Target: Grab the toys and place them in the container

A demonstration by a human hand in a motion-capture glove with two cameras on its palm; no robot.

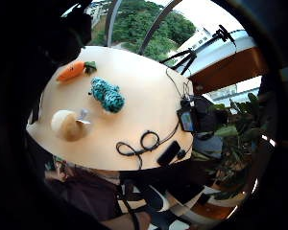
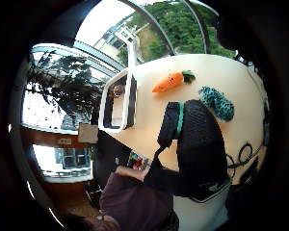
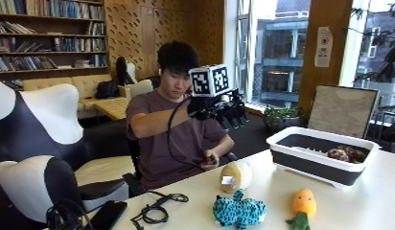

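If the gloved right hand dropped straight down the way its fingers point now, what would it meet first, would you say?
The gloved right hand hangs raised with relaxed fingers pointing down. Roughly below it lies the cream round plush toy on the table, so it would probably meet that first; depth is unclear, and it might land on bare tabletop beside it.

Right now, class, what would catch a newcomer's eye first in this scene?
The gloved right hand is raised above the table, fingers hanging and holding nothing. Three toys lie on the table below it: an orange carrot toy, a teal spotted plush and a round cream plush. The white-rimmed container stands at the table's far end with a brown toy already inside.
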